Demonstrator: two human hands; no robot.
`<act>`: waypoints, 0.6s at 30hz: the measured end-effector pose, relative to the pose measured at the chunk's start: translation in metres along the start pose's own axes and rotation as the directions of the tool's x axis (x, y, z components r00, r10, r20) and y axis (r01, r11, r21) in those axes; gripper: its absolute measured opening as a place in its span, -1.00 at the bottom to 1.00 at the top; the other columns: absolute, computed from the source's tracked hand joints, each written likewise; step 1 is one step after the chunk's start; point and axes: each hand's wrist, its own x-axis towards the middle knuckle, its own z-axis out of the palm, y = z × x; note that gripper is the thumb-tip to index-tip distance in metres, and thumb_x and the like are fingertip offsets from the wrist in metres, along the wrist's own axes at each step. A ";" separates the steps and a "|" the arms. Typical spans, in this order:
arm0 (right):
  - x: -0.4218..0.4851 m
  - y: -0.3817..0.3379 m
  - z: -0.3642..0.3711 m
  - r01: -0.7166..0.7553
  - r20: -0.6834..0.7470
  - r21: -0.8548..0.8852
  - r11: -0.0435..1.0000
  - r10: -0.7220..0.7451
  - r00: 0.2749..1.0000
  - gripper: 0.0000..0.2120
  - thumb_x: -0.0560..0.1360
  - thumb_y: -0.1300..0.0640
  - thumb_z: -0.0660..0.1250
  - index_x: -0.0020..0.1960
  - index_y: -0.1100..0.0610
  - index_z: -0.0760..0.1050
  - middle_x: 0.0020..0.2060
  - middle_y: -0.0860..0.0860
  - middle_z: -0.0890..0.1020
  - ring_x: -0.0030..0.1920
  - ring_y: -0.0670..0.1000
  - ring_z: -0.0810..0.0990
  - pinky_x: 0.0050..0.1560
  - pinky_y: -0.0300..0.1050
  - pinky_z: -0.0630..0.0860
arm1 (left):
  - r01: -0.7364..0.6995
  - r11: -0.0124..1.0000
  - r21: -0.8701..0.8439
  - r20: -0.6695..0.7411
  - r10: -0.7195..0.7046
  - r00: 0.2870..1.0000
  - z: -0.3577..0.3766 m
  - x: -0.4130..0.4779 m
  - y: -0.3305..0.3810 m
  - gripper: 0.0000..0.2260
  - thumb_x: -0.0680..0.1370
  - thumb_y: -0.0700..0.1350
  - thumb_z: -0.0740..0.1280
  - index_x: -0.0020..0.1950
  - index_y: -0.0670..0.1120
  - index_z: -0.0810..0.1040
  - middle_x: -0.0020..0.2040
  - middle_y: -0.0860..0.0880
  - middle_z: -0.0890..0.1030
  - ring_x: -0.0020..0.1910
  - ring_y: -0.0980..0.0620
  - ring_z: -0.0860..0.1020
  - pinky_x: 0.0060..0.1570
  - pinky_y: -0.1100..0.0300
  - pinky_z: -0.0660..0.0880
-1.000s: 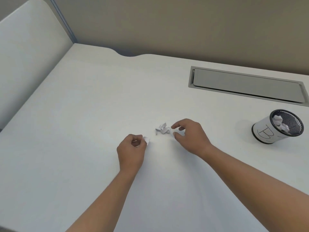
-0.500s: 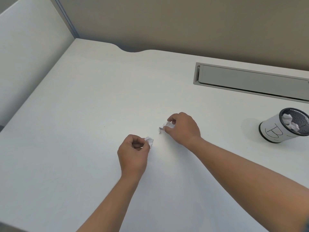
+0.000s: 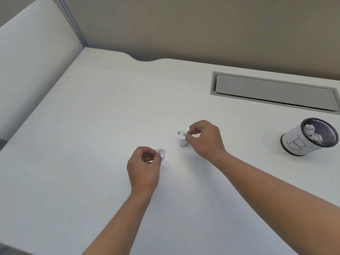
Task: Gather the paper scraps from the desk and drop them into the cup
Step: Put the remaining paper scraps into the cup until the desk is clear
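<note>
Pinched in the right hand (image 3: 204, 138), between the thumb and a curled forefinger, is the larger scrap (image 3: 181, 138), a crumpled white wad that hangs off the fingertips on the side away from the cup; whether its underside is touching the table (image 3: 92, 116) cannot be told. Just beside it, nearer the person and further left, the left hand (image 3: 143, 166) is closed in the same kind of pinch on the smaller scrap (image 3: 161, 153), which is held at the thumb tip and juts toward the right hand. No other loose scrap is seen on the white surface around the two hands. The cup (image 3: 298, 144), a mesh-lined cylinder wrapped in a white label, stands well apart to the right of both hands, with its open mouth turned up and crumpled paper (image 3: 311, 133) already lying inside. The right hand is judged the nearer of the two, and only bare table is seen between it and the cup, so a straight carry to the right is called for, ending above the rim. The left hand is placed further off, and its path to the cup is crossed by the right arm. Beyond the cup, a grey hatch (image 3: 272, 92) is set flush into the table.
</note>
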 end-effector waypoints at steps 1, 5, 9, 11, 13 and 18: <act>-0.001 0.001 -0.004 -0.010 0.000 0.059 0.998 0.010 1.000 -0.82 0.37 0.14 0.45 -0.35 0.01 0.51 -0.14 -0.19 0.64 -0.08 -0.22 0.60 -0.16 -0.24 0.46 | -0.006 1.000 -0.015 0.010 0.006 1.000 0.002 -0.001 0.003 -0.80 0.38 -0.01 0.57 -0.24 0.04 0.54 -0.26 0.15 0.66 -0.25 0.18 0.63 -0.33 0.35 0.47; -0.010 0.010 -0.025 -0.103 0.036 0.242 0.965 0.097 0.995 -0.71 0.34 0.29 0.33 -0.44 0.12 0.27 -0.19 0.10 0.69 -0.08 -0.14 0.67 -0.15 -0.08 0.64 | -0.034 0.997 -0.072 0.060 0.039 0.997 0.015 -0.007 0.016 -0.82 0.42 -0.07 0.55 -0.15 0.06 0.55 -0.27 0.19 0.64 -0.31 0.16 0.60 -0.32 0.38 0.48; -0.025 0.022 -0.049 -0.114 0.012 0.309 0.944 0.116 0.993 -0.76 0.34 0.33 0.35 -0.36 0.18 0.30 -0.24 0.30 0.64 -0.24 -0.04 0.70 -0.19 0.07 0.67 | -0.053 0.993 -0.103 0.142 0.067 0.988 0.034 -0.016 0.030 -0.88 0.46 -0.13 0.51 -0.10 0.05 0.61 -0.27 0.18 0.66 -0.30 0.14 0.62 -0.29 0.36 0.50; -0.032 0.030 -0.062 -0.123 -0.013 0.293 0.948 0.133 0.991 -0.81 0.34 0.29 0.38 -0.32 0.23 0.37 -0.33 0.22 0.65 -0.25 0.03 0.71 -0.17 0.16 0.65 | -0.058 0.991 -0.120 0.185 0.080 0.980 0.047 -0.023 0.038 -0.90 0.45 -0.10 0.53 -0.12 0.03 0.64 -0.27 0.16 0.68 -0.32 0.17 0.61 -0.29 0.37 0.50; -0.038 0.039 -0.077 -0.141 -0.029 0.290 0.947 0.156 0.987 -0.80 0.36 0.22 0.46 -0.30 0.29 0.47 -0.37 0.10 0.67 -0.27 0.01 0.70 -0.16 0.09 0.67 | -0.059 0.990 -0.132 0.220 0.087 0.972 0.061 -0.030 0.046 -0.90 0.44 -0.09 0.54 -0.12 0.01 0.65 -0.27 0.14 0.69 -0.31 0.17 0.61 -0.28 0.37 0.51; -0.054 0.064 -0.117 -0.181 -0.064 0.231 0.956 0.200 0.978 -0.87 0.33 0.12 0.58 -0.28 0.11 0.65 -0.33 -0.12 0.67 -0.41 -0.17 0.53 -0.37 -0.32 0.46 | -0.097 0.985 -0.144 0.318 0.139 0.938 0.104 -0.050 0.066 -0.89 0.42 -0.04 0.56 -0.14 0.02 0.66 -0.27 0.12 0.69 -0.31 0.16 0.62 -0.25 0.34 0.54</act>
